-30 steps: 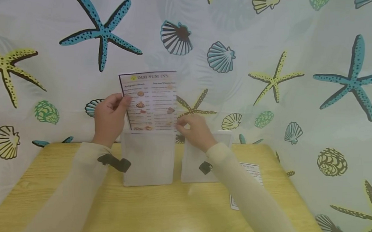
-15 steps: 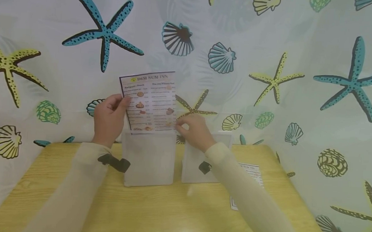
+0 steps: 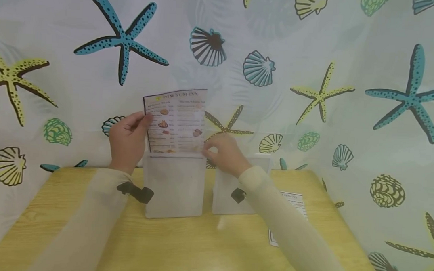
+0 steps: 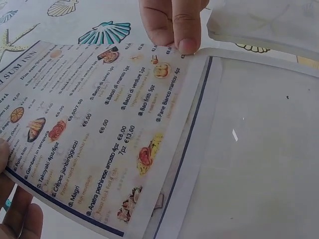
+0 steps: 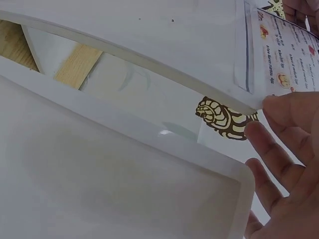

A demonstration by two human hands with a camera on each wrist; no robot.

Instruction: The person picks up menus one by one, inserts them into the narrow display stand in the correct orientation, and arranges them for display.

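My left hand (image 3: 127,141) pinches a printed "DIM SUM INN" menu sheet (image 3: 175,121) by its left edge, thumb in front. The sheet stands upright, slightly bowed, above a white translucent menu holder (image 3: 174,188). Its navy-bordered bottom edge shows just inside the holder's top rim, in the left wrist view too, where the printed side of the menu (image 4: 94,134) faces the camera. My right hand (image 3: 227,152) pinches the menu's lower right edge, right at the holder's top corner. In the right wrist view its other fingers (image 5: 271,154) are spread below that corner.
A second white holder (image 3: 223,188) stands just right of the first, partly behind my right wrist. Another menu sheet (image 3: 294,201) lies on the wooden table (image 3: 183,247) at the right, partly under my sleeve. A curtain (image 3: 280,29) with starfish and shells hangs behind.
The menu sheet has moved down slightly and a little to the right, its top edge now lower and more tilted. My right fingers have shifted slightly left; the holders stay in place.
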